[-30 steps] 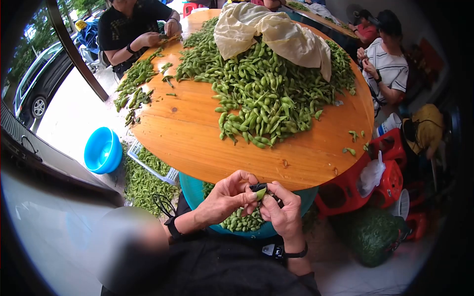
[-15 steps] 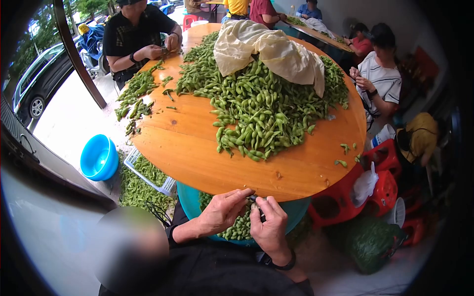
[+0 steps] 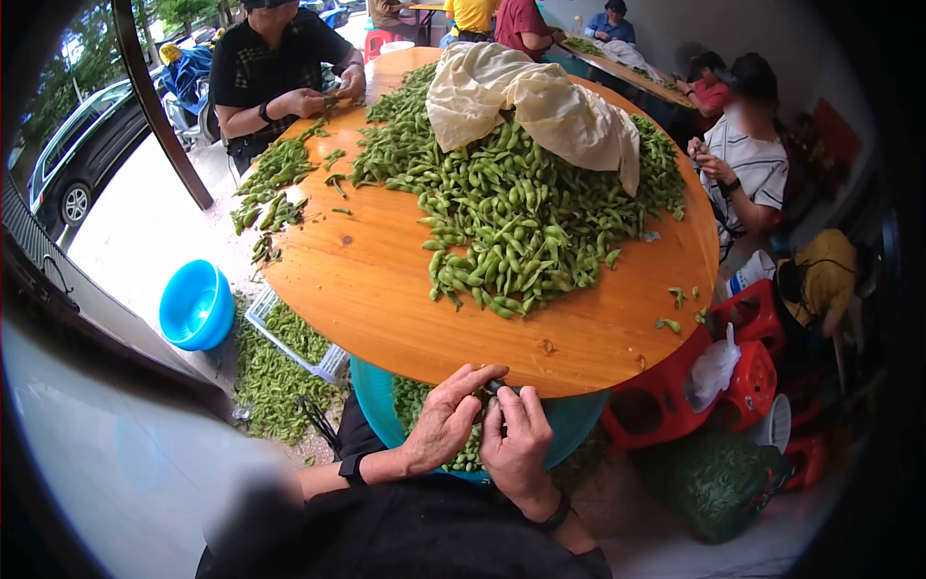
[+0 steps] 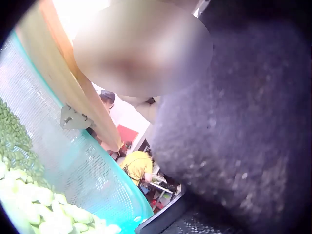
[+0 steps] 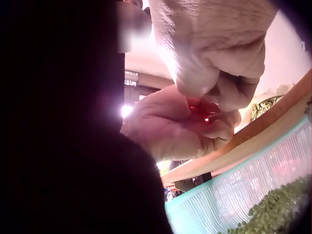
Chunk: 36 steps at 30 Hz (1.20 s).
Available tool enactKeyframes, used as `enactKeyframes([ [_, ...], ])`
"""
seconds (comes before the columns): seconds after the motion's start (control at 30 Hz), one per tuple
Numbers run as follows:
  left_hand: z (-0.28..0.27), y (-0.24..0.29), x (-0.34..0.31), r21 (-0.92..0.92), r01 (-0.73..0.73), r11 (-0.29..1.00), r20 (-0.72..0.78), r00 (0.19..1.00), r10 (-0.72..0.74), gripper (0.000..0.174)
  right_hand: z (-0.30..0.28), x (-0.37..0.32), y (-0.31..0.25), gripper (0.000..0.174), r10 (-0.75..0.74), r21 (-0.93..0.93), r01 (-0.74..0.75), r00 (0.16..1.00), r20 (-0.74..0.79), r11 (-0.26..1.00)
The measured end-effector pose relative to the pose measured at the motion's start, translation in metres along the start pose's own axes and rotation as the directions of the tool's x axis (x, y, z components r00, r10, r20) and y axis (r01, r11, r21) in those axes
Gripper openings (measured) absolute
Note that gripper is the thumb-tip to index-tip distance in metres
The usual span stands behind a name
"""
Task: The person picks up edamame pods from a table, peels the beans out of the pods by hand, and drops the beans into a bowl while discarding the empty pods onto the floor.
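Note:
Both hands meet at the near table edge, over a teal basket (image 3: 371, 391) of green beans (image 3: 468, 454). My left hand (image 3: 439, 420) comes in from the left, index finger stretched forward and thumb beneath. The right hand (image 3: 519, 449) has its fingers bent in toward the left fingertips. Between them shows a small dark thing (image 3: 495, 386), pinched where the fingertips meet; I cannot tell what it is. In the right wrist view the right hand (image 5: 214, 53) covers part of the left hand (image 5: 170, 126). The left wrist view shows beans (image 4: 44, 202) inside the mesh basket (image 4: 92, 168).
A heap of green soybean pods (image 3: 521, 232) lies on the wooden table (image 3: 386, 289), partly under a cream cloth (image 3: 540, 106). Left on the floor are a blue basin (image 3: 198, 304) and more pods (image 3: 275, 372). Red stools (image 3: 661, 386) stand to the right. Other people sit around.
A green pod pinched between both hands a second ago is no longer visible at the fingertips. The left index finger has straightened forward. The head view has tilted up slightly.

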<state>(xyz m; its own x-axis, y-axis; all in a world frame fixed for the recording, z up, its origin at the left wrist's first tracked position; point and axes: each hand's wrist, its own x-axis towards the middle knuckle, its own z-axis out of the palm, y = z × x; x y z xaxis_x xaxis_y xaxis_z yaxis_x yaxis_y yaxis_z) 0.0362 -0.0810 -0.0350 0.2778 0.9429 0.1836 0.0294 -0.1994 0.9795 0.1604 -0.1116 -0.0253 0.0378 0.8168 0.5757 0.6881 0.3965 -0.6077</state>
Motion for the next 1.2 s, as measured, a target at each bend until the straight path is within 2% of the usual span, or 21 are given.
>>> enactKeyframes([
  [0.13, -0.004, 0.007, 0.0, 0.009, 0.044, 0.999, 0.074, 0.996, -0.044, 0.039, -0.003, 0.003, 0.009, 0.013, 0.052, 0.106, -0.05, 0.999, -0.011, 0.993],
  [0.17, -0.004, -0.001, -0.001, -0.132, 0.096, 0.987, 0.123, 0.989, -0.079, 0.039, -0.007, 0.005, 0.011, 0.014, 0.072, 0.137, -0.074, 0.997, 0.015, 0.988],
  [0.2, -0.004, 0.0, -0.004, -0.131, 0.103, 0.986, 0.122, 0.989, -0.087, 0.039, -0.009, 0.005, 0.015, 0.012, 0.116, 0.182, -0.121, 0.992, 0.041, 0.976],
  [0.27, -0.003, 0.002, -0.008, -0.417, 0.244, 0.876, 0.154, 0.968, -0.197, 0.041, -0.013, 0.0, 0.023, 0.011, 0.286, 0.325, -0.314, 0.949, 0.133, 0.892],
  [0.33, -0.011, 0.001, -0.011, -0.411, 0.235, 0.881, 0.163, 0.97, -0.183, 0.045, -0.017, -0.003, 0.029, 0.011, 0.33, 0.379, -0.37, 0.929, 0.168, 0.848],
  [0.4, -0.019, -0.001, -0.011, -0.338, 0.277, 0.9, 0.309, 0.935, -0.172, 0.039, -0.025, -0.002, 0.028, 0.012, 0.444, 0.555, -0.511, 0.857, 0.263, 0.657],
  [0.43, -0.023, 0.0, -0.012, -0.257, 0.24, 0.936, 0.347, 0.927, -0.142, 0.023, -0.031, -0.003, 0.031, 0.012, 0.424, 0.551, -0.484, 0.872, 0.244, 0.679],
  [0.47, -0.031, 0.003, -0.01, -0.255, 0.236, 0.938, 0.344, 0.929, -0.141, 0.023, -0.044, -0.001, 0.03, 0.012, 0.461, 0.579, -0.51, 0.853, 0.245, 0.636],
  [0.5, -0.041, 0.008, -0.005, -0.052, -0.002, 0.999, 0.506, 0.862, 0.028, 0.018, -0.061, -0.002, 0.034, 0.011, 0.467, 0.56, -0.507, 0.855, 0.227, 0.655],
  [0.53, -0.052, 0.013, 0.001, 0.105, -0.276, 0.956, 0.674, 0.726, 0.136, 0.014, -0.085, 0.0, 0.037, 0.01, 0.419, 0.448, -0.471, 0.882, 0.218, 0.76],
  [0.57, -0.062, 0.017, 0.006, 0.172, -0.316, 0.933, 0.716, 0.691, 0.102, 0.012, -0.112, -0.006, 0.051, 0.01, 0.358, 0.233, -0.414, 0.9, 0.248, 0.88],
  [0.63, -0.082, 0.033, 0.024, 0.261, -0.304, 0.916, 0.583, 0.806, 0.101, 0.011, -0.158, -0.013, 0.058, 0.018, 0.395, -0.135, -0.372, 0.845, 0.361, 0.918],
  [0.67, -0.093, 0.033, 0.039, 0.329, -0.323, 0.887, 0.509, 0.852, 0.122, 0.009, -0.167, -0.015, 0.058, 0.023, 0.359, -0.279, -0.278, 0.882, 0.306, 0.919],
  [0.73, -0.111, 0.036, 0.077, 0.567, -0.291, 0.77, 0.372, 0.925, 0.075, 0.011, -0.175, -0.026, 0.069, 0.027, 0.371, -0.439, -0.266, 0.913, 0.172, 0.858],
  [0.77, -0.115, 0.024, 0.098, 0.565, -0.296, 0.77, 0.224, 0.953, 0.202, 0.009, -0.178, -0.027, 0.073, 0.03, 0.427, -0.425, -0.32, 0.885, 0.184, 0.846],
  [0.8, -0.123, 0.008, 0.12, 0.669, -0.253, 0.699, 0.142, 0.966, 0.214, 0.012, -0.173, -0.025, 0.075, 0.03, 0.421, -0.425, -0.313, 0.887, 0.188, 0.849],
  [0.83, -0.127, 0.005, 0.136, 0.709, -0.254, 0.658, 0.134, 0.964, 0.227, 0.015, -0.165, -0.024, 0.075, 0.03, 0.395, -0.375, -0.321, 0.908, 0.14, 0.87],
  [0.93, -0.129, -0.001, 0.164, 0.755, -0.119, 0.645, 0.196, 0.979, -0.049, 0.02, -0.147, -0.02, 0.07, 0.027, 0.361, -0.298, -0.314, 0.925, 0.116, 0.902],
  [1.07, -0.124, -0.009, 0.16, 0.817, -0.167, 0.552, 0.24, 0.969, -0.062, 0.018, -0.134, -0.01, 0.059, 0.022, 0.349, -0.256, -0.309, 0.928, 0.129, 0.916],
  [1.13, -0.117, -0.003, 0.137, 0.891, -0.257, 0.374, 0.229, 0.966, 0.118, 0.016, -0.13, -0.007, 0.055, 0.021, 0.368, -0.238, -0.329, 0.919, 0.142, 0.914],
  [1.2, -0.112, 0.001, 0.129, 0.909, -0.184, 0.374, 0.188, 0.982, 0.027, 0.014, -0.121, -0.004, 0.054, 0.02, 0.279, -0.2, -0.242, 0.942, 0.185, 0.949],
])
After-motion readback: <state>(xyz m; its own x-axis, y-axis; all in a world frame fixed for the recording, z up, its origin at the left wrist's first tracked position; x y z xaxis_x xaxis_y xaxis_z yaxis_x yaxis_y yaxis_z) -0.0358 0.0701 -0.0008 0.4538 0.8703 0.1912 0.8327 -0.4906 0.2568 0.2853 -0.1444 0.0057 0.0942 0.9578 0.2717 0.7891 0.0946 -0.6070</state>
